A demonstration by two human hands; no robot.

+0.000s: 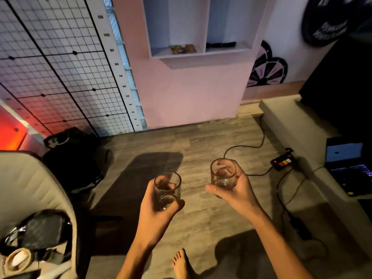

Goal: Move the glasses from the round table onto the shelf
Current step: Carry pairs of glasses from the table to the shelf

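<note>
I see one glass in my left grip, fingers curled round it, and a second glass clasped the same way in my right grip. The shelf hangs well beyond and above both grips, with wooden floor below them.

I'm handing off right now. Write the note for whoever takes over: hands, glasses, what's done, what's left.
Left hand grips the left glass, roughly upright.
Right hand grips the right glass, roughly upright.
Both glasses are in the air over the floor, short of the wall shelf ahead.
Done: both glasses are in hand.
Left: set each on the shelf.
</note>
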